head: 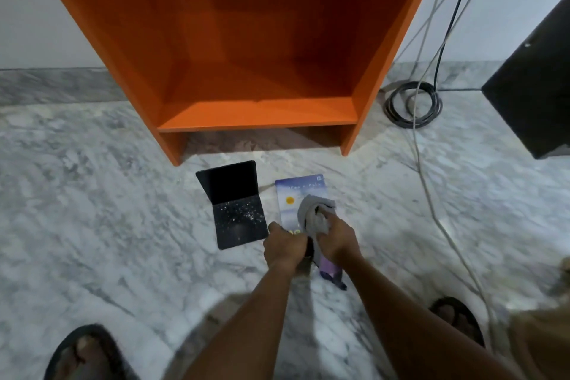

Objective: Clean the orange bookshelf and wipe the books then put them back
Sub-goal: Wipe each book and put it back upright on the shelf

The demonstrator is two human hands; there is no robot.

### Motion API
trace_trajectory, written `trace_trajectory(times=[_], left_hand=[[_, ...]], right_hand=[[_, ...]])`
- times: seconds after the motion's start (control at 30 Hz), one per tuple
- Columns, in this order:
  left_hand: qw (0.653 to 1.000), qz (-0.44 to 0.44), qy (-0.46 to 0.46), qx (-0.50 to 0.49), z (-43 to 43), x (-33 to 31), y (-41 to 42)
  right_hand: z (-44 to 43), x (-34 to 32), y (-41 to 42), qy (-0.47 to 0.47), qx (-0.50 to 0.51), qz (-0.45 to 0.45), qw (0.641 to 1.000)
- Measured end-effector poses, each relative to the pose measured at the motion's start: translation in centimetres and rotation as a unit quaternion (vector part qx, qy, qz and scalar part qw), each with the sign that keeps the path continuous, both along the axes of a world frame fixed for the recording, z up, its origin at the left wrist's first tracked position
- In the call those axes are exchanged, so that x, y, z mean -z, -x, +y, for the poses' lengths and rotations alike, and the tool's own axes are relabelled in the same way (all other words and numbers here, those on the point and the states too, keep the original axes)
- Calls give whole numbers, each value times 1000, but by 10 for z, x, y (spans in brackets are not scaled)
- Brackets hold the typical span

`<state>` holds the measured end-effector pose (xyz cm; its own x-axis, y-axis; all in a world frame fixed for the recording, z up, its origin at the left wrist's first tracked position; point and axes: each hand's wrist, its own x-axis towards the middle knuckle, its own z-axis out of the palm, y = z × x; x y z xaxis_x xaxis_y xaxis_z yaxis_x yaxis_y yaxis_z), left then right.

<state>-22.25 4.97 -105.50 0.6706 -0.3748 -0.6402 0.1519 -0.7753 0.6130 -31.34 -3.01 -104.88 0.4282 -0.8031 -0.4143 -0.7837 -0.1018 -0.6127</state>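
Observation:
The orange bookshelf stands on the marble floor against the wall, its lower compartment bare. In front of it a blue-purple book with an orange sun on its cover is held up off the floor. My left hand grips the book's near lower edge. My right hand holds a bunched grey cloth against the cover. A black book with white speckles lies open on the floor to the left of it.
A coil of black cable and hanging wires lie right of the shelf. A dark box-like object stands at the far right. My feet in black sandals are at the bottom corners.

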Motion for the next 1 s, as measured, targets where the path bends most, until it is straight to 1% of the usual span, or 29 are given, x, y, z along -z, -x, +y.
trace_trajectory(times=[0.1,0.17,0.23,0.33,0.4,0.5,0.57,0.67,0.7,0.77,0.83,0.93,1.0], left_hand=[[993,92,16,-74,-7,3,-11],[980,165,50,-98,-12,12,-18],[970,210,94,-77,-14,10,-19],[958,243,149,-23,-15,-2,-15],[948,266,172,-6,-12,-12,-13],[925,301,234,-9,-6,-29,-13],[915,306,262,7,-1,-44,-15],[918,281,268,78,9,-77,-16],[915,279,269,109,12,-89,-17],[897,291,281,176,19,-117,-17],[885,279,292,232,28,-146,-14],[861,279,325,272,38,-167,-14],[863,263,338,270,47,-177,-14]], right_hand=[[8,12,4,22,6,-11,1000],[6,15,5,25,5,-2,1000],[1,11,3,18,6,15,1000],[-8,-1,5,-12,2,17,1000],[-7,-8,9,-27,-1,-9,1000],[5,-27,14,-14,-10,-98,995],[16,-40,14,23,-29,-143,989],[23,-63,6,87,-33,-181,979],[22,-71,1,119,-30,-177,976],[17,-100,-6,189,-22,-159,969],[5,-128,-11,248,-7,-158,956],[-17,-156,-14,246,42,-182,951],[-25,-169,-14,229,99,-193,949]])
